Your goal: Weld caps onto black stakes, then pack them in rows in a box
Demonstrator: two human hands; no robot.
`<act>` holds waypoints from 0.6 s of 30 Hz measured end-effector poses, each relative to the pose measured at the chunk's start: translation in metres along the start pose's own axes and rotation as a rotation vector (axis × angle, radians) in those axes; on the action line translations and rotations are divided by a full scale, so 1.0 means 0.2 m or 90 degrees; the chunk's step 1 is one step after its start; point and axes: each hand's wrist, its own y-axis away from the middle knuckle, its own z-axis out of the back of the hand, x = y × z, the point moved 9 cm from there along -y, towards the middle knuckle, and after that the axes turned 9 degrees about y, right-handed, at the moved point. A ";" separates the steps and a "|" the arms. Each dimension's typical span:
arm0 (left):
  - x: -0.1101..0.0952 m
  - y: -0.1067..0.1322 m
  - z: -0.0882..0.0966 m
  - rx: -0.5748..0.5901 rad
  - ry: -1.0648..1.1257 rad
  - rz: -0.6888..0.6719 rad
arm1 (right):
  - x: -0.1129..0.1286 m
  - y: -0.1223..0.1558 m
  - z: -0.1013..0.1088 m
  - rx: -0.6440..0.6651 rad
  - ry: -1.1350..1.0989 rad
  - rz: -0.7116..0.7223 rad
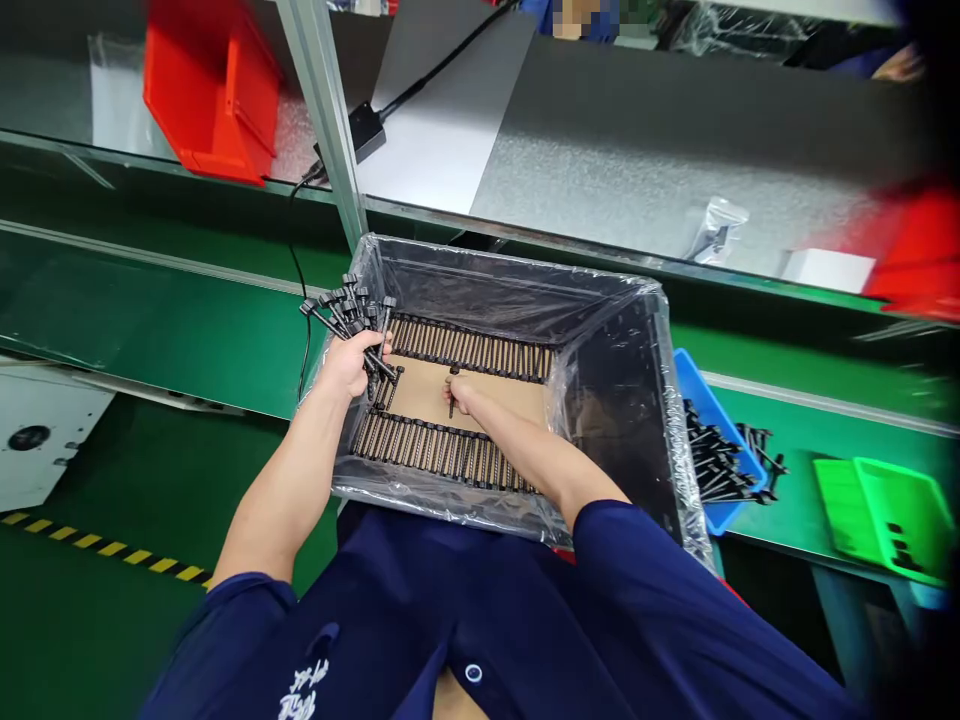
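Observation:
My left hand (349,362) is closed round a bundle of black bolt-like parts (346,308) at the left rim of a plastic-lined box (600,300). My right hand (457,393) reaches down inside the box and pinches a single black part (452,385) above the brown cardboard layer (480,395). Two neat rows of the same black parts lie on that cardboard, one along the far side (469,350) and one along the near side (435,448). The box rests against my lap.
A blue tray (694,385) with more black parts (724,455) sits right of the box. A green tray (881,510) lies further right. Red bins (214,85) stand on the back shelf. A metal post (326,110) and a black power adapter (367,130) rise behind the box.

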 end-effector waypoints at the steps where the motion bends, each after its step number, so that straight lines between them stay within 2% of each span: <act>1: 0.00 0.00 0.01 -0.016 -0.007 -0.005 | -0.02 -0.03 -0.05 0.000 0.006 -0.009; 7: 0.01 0.02 0.02 -0.057 0.010 0.019 | -0.02 -0.20 -0.25 -0.045 0.066 -0.026; 13: 0.02 0.03 0.01 -0.064 0.024 0.019 | 0.03 -0.28 -0.35 -0.083 0.105 0.059; 15: 0.02 0.02 0.02 -0.073 0.034 0.023 | 0.09 -0.26 -0.34 -0.096 0.128 0.117; 18: 0.01 0.02 0.01 -0.073 0.051 0.027 | 0.26 -0.17 -0.30 -0.145 0.293 0.340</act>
